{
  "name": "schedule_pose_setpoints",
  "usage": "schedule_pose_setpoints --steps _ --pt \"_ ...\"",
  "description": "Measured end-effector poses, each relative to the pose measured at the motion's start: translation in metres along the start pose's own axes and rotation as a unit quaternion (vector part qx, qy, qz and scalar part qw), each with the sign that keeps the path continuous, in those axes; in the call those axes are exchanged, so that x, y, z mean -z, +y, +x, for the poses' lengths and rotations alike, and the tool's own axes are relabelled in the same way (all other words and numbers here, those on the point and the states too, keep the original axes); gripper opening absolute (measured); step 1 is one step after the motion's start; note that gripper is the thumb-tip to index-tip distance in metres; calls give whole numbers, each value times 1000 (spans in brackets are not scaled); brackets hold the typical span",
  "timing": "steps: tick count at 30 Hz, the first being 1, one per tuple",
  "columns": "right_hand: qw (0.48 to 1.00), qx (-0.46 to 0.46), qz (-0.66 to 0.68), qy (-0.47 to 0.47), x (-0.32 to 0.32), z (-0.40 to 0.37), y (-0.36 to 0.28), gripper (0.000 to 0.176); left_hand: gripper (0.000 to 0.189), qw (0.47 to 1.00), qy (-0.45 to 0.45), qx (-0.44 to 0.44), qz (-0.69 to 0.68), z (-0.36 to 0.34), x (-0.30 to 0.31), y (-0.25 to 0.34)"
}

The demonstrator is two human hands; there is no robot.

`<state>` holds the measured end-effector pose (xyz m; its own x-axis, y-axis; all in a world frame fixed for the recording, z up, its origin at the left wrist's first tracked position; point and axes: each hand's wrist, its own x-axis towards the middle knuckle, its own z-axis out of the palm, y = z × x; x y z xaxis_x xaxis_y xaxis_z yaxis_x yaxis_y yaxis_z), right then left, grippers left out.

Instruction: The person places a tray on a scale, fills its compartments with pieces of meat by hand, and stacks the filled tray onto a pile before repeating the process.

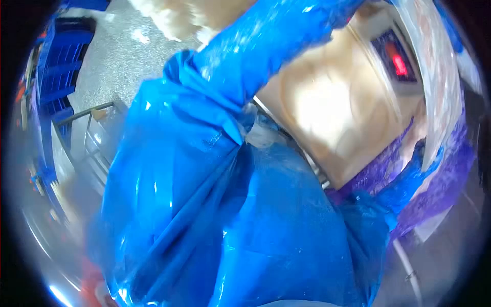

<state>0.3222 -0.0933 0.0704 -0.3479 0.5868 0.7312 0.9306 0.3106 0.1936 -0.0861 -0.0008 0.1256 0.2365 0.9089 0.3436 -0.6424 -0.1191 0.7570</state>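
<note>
A shiny blue sleeve (pixel 245 51) covers my left arm, which reaches across the top toward the upper right. My left hand is cut off or hidden at the top edge, so its fingers cannot be made out. In a blue glove, my right hand (pixel 424 161) is at the right, closed on the edge of a whitish, translucent plastic bag (pixel 434 66). Purple plastic (pixel 445 179) hangs around and below that hand. Between my arms is a shiny metal scale platform (pixel 317 112) with a red lit display (pixel 397 59).
A blue apron (pixel 179 179) fills the lower middle. Pale, fluffy-looking material (pixel 189 15) lies at the top. Blue crates (pixel 61 56) and a metal frame (pixel 87 115) stand at the left, beside speckled grey floor (pixel 123 51). A pale pipe (pixel 406 261) is at the lower right.
</note>
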Motion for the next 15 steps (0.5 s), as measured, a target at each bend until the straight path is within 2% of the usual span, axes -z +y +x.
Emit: schedule_pose_setpoints --steps 2,3,4,5,7,9,11,12,13,14,15 --pt "998 -59 30 -11 -15 28 -31 67 39 997 22 -70 27 -18 7 38" --pt "995 -84 55 -6 -25 46 -49 67 39 993 81 -77 -34 -27 6 59" --pt "992 -99 84 3 -37 66 -68 68 46 981 61 -182 -3 -48 11 67" --pt "988 -106 115 12 -51 91 -89 69 52 991 110 -58 40 -64 0 108" --pt "978 -110 177 22 -79 143 -137 71 57 977 157 -132 62 -96 13 118" --pt "962 -109 249 13 -119 199 -184 72 55 970 200 -119 76 -101 35 115" --pt "887 -56 443 116 -136 231 -255 69 54 959 241 -111 97 -144 48 136" --pt "884 -49 450 121 -155 245 -280 69 53 953 262 -112 99 -155 58 136" --pt "780 -146 606 57 -172 260 -302 63 52 947 283 -114 99 -165 65 135" --pt "640 -234 732 -15 -187 277 -324 58 52 945 286 -126 100 -173 70 136" --pt "471 -313 820 -91 -197 290 -341 53 52 940 298 -128 103 -179 73 137"
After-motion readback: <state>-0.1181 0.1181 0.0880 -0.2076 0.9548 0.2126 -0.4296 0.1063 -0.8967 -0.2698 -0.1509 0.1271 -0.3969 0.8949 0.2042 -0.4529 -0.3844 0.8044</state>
